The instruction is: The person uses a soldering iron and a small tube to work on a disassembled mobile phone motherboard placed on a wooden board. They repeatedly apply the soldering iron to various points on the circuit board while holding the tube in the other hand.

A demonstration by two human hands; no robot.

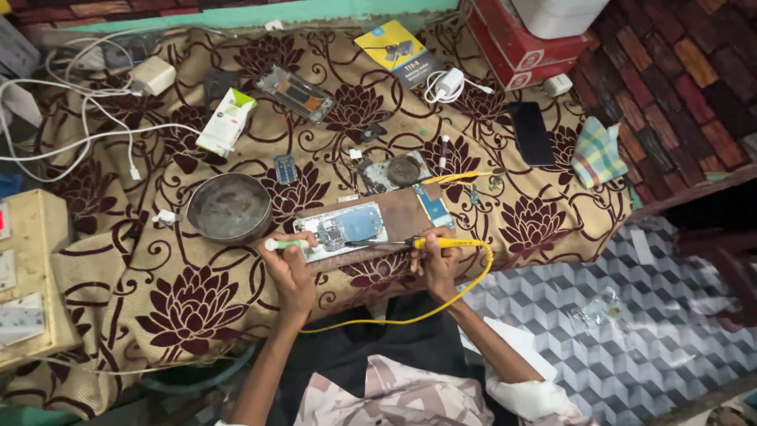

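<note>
Right hand [436, 264] gripped yellow-handled soldering iron [441, 243], tip on opened phone's exposed board [343, 229]; left hand [290, 268] clasped green-tipped white tool [285, 244] at nine o'clock. Steadying wrists on desk [181, 292] seemed wise.

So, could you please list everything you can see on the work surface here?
opened phone: 1, blue and white inside, on a brown board before the hands
yellow-handled tool: 1, yellow cable, over the phone
green-and-white tool: 1, left of the phone
round metal bowl: 1, grey, left of the board
dark phone: 1, black, right side
checked cloth: 1, green and white, right edge
white charger: 1, top centre
red boxes: 2, stacked, top right
floral cloth: 1, tan and maroon, covering the table
left hand: holds the green-and-white tool
right hand: holds the yellow-handled tool
</note>
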